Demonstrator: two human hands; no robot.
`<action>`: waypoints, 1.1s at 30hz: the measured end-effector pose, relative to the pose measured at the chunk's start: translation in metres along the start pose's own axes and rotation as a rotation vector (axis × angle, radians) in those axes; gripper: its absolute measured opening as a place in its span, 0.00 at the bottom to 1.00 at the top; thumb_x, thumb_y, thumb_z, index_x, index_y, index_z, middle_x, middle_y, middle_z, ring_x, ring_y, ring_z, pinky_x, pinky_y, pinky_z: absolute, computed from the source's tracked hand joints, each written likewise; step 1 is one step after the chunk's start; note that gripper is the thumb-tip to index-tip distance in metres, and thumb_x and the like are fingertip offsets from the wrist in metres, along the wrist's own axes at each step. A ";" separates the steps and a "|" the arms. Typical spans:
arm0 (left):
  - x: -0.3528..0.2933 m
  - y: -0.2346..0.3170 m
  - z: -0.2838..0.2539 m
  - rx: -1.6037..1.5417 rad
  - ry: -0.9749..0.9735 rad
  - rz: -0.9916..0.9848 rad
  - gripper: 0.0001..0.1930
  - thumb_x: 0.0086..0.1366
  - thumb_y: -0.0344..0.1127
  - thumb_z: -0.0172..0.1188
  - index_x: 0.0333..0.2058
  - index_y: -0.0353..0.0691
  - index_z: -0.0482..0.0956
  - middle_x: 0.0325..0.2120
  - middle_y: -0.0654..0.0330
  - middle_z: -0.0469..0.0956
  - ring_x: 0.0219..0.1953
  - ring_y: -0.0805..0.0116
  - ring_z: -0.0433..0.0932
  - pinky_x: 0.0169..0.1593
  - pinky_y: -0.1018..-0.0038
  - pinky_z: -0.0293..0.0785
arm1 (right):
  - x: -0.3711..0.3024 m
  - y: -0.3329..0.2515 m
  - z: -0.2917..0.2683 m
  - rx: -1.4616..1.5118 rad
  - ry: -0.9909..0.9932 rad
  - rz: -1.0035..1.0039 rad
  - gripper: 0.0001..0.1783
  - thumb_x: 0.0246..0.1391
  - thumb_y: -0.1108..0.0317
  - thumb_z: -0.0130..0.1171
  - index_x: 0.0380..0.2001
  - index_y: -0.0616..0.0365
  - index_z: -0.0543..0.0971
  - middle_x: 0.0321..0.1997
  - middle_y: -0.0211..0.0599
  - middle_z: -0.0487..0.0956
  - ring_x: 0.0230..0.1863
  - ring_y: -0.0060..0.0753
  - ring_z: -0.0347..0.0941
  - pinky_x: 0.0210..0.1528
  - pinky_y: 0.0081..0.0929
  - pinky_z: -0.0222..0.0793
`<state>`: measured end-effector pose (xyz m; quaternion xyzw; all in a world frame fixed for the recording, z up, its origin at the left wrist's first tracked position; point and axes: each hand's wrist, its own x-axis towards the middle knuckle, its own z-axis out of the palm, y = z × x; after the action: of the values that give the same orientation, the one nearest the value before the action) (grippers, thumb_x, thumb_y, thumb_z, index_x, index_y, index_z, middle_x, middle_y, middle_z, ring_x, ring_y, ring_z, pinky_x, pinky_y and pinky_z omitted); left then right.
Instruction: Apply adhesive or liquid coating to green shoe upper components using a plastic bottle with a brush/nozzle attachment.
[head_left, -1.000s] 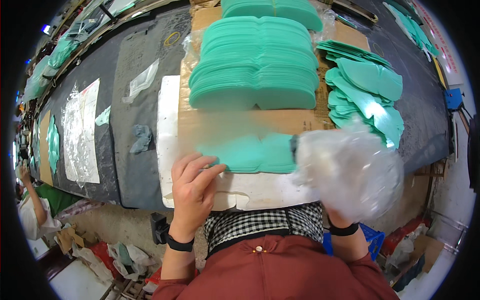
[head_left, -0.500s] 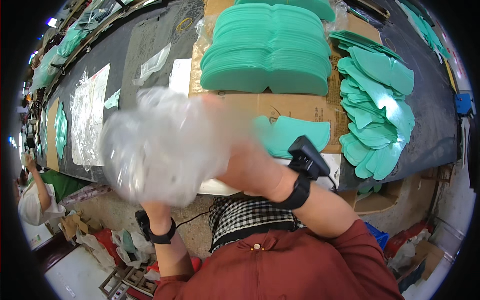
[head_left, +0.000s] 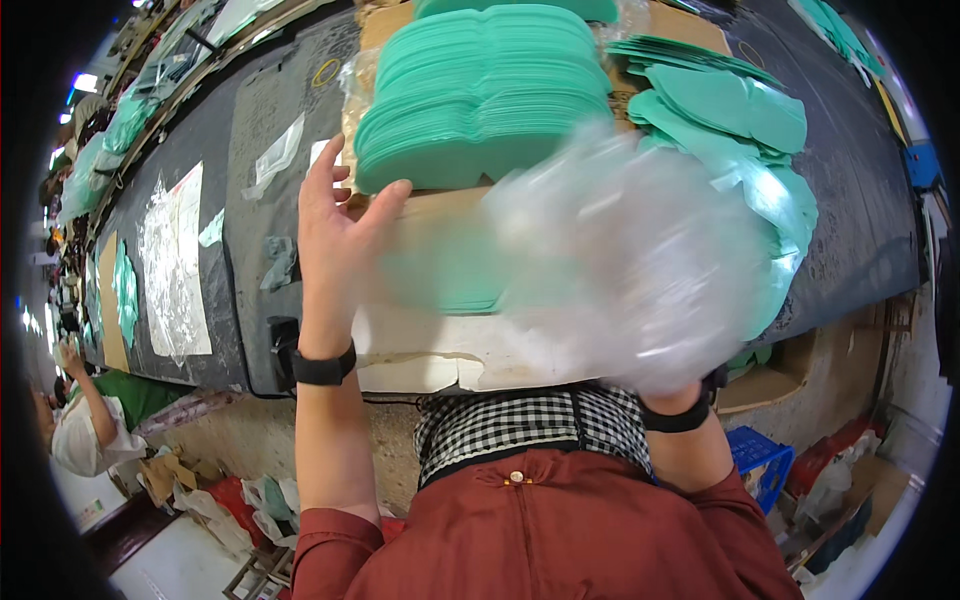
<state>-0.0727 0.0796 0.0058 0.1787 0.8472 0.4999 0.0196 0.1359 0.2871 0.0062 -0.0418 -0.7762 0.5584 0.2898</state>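
Observation:
My left hand [head_left: 338, 225] is raised over the front of the table, fingers and thumb apart, near the left front corner of a tall stack of green, notched sheets [head_left: 480, 100]. On the right, a crumpled clear plastic bag [head_left: 650, 270], smeared by motion, covers most of my right hand [head_left: 672, 396]; the bag moves with that hand and appears held by it, though its fingers are hidden. Between the hands, green sheet pieces [head_left: 465, 290] lie at the table's front, partly blurred and partly behind the bag.
A loose, fanned pile of green pieces [head_left: 790, 210] lies right of the stack. To the left are a plastic-covered white sheet [head_left: 180, 270], a plastic scrap [head_left: 277, 155] and a yellow band [head_left: 325, 72]. A blue crate [head_left: 765, 465] stands below right. Another person [head_left: 90, 430] is at far left.
The plastic bag has swung from the left side across to the right with my right hand. My left hand has come out from behind it and now shows spread fingers.

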 end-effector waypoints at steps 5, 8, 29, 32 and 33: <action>0.005 -0.004 0.010 0.186 0.043 0.066 0.35 0.58 0.41 0.74 0.64 0.42 0.73 0.48 0.55 0.75 0.42 0.67 0.78 0.45 0.69 0.79 | -0.021 0.010 -0.031 0.149 0.140 0.152 0.25 0.60 0.72 0.65 0.59 0.63 0.74 0.56 0.41 0.79 0.57 0.42 0.76 0.61 0.39 0.73; 0.003 -0.001 0.006 0.112 0.087 0.121 0.28 0.61 0.36 0.72 0.60 0.42 0.77 0.46 0.56 0.77 0.42 0.68 0.80 0.44 0.71 0.80 | -0.031 0.016 -0.065 0.237 0.385 0.228 0.26 0.62 0.71 0.63 0.63 0.61 0.71 0.59 0.40 0.78 0.61 0.40 0.75 0.64 0.38 0.71; -0.083 0.008 -0.002 0.348 -0.045 0.192 0.15 0.60 0.31 0.70 0.46 0.38 0.84 0.41 0.56 0.78 0.43 0.57 0.75 0.47 0.67 0.73 | -0.030 -0.006 -0.028 0.451 0.378 0.226 0.37 0.56 0.73 0.70 0.68 0.58 0.67 0.64 0.39 0.75 0.65 0.40 0.72 0.69 0.43 0.67; -0.090 -0.008 -0.008 0.441 -0.091 0.295 0.12 0.59 0.31 0.71 0.42 0.39 0.85 0.41 0.56 0.79 0.44 0.55 0.74 0.50 0.64 0.72 | -0.029 -0.006 -0.019 -0.046 0.277 0.187 0.37 0.57 0.68 0.71 0.67 0.58 0.68 0.64 0.41 0.75 0.63 0.41 0.73 0.67 0.44 0.68; -0.092 -0.011 -0.007 0.425 -0.078 0.308 0.09 0.61 0.31 0.68 0.41 0.40 0.85 0.41 0.56 0.79 0.44 0.54 0.74 0.50 0.64 0.71 | -0.023 -0.007 -0.013 -0.103 0.176 0.107 0.37 0.57 0.67 0.71 0.67 0.58 0.68 0.64 0.42 0.74 0.63 0.43 0.73 0.67 0.45 0.68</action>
<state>0.0089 0.0389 -0.0137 0.3248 0.8945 0.3007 -0.0620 0.1632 0.2862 0.0054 -0.1467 -0.7721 0.5267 0.3241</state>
